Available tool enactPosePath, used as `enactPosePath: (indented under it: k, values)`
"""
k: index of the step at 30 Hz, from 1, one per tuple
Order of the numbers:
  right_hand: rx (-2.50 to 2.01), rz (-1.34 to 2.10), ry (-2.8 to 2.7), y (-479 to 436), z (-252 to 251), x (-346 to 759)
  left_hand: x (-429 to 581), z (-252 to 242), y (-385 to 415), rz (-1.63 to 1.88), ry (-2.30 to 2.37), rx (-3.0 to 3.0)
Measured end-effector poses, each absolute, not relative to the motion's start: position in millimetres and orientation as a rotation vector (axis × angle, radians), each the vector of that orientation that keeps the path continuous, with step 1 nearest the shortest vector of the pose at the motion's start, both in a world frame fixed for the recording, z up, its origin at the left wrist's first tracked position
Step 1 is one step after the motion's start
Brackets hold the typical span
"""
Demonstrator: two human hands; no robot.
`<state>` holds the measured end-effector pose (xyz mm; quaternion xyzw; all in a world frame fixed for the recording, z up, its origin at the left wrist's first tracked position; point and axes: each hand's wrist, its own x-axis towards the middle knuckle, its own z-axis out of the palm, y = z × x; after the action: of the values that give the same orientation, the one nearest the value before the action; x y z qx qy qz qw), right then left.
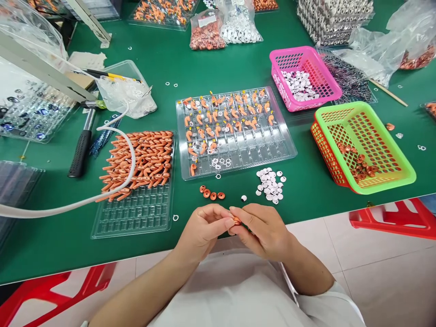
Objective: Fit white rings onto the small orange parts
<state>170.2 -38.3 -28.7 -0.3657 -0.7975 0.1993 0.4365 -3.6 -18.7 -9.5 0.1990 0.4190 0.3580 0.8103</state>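
My left hand [204, 227] and my right hand [262, 229] meet at the near edge of the green table, fingers pinched together on a small copper-coloured ring [236, 221] between them. Just beyond the hands lie a few loose copper rings [211, 194] and a small heap of white discs [270, 185]. Farther back sits a clear compartment tray [259, 150], partly filled with orange bent parts [225, 113] and white rings.
A clear tray at the left holds a pile of orange tubes [143, 159], crossed by a white cable [68, 208]. A hammer [81, 145] lies left. A green-and-orange basket [364, 145] and a pink basket [303, 77] stand right. Bags of parts line the back.
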Motion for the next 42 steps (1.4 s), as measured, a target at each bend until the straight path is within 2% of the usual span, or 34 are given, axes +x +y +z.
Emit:
enactPosePath:
  k: [8, 21, 42]
  values:
    - [-0.873, 0.457, -1.978, -38.7, -33.3, 170.4, -9.4, -12.2, -23.1, 0.754, 0.879, 0.512]
    - [-0.900, 0.329, -2.082, -44.1, -39.9, 173.4, -11.4, -8.9, -37.0, 0.936, 0.995, 1.244]
    - [-0.834, 0.260, -1.981, -42.2, -40.1, 164.0, -4.9, -5.7, -42.9, 1.015, 1.023, 0.973]
